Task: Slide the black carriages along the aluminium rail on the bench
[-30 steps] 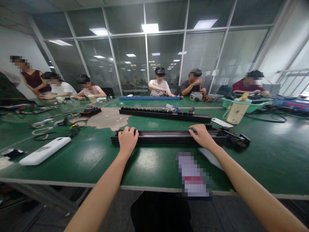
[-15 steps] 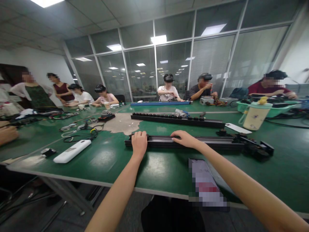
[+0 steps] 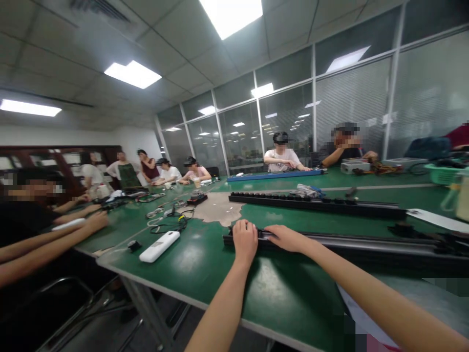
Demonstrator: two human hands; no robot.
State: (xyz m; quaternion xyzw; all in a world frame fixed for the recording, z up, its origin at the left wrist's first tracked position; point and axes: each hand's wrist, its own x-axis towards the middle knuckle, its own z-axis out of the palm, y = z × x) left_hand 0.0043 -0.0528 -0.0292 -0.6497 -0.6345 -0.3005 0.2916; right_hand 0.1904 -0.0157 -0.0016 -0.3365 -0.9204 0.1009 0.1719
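Note:
A long black rail (image 3: 330, 243) with a grey metallic channel lies across the table in front of me. My left hand (image 3: 245, 239) is closed over its left end, fingers bent down across the top; whatever is under the palm is hidden. Just to the right, my right hand (image 3: 289, 238) rests on the rail with its fingers stretched leftward and the thumb apart from them, close to my left hand. Dark fittings (image 3: 445, 243) sit at the rail's right end, partly cut off by the picture's edge.
Behind lies a second black rail (image 3: 311, 203) with a row of black knobs. A white device (image 3: 159, 246), cables (image 3: 170, 220) and a small black part (image 3: 134, 246) are on the left. A white flat object (image 3: 436, 219) lies at right. Several people sit around the green table (image 3: 205, 274).
My right hand has slid left along the rail, closer to my left hand, which stays on the rail's end. The view has turned left, bringing a nearby person's arms into sight.

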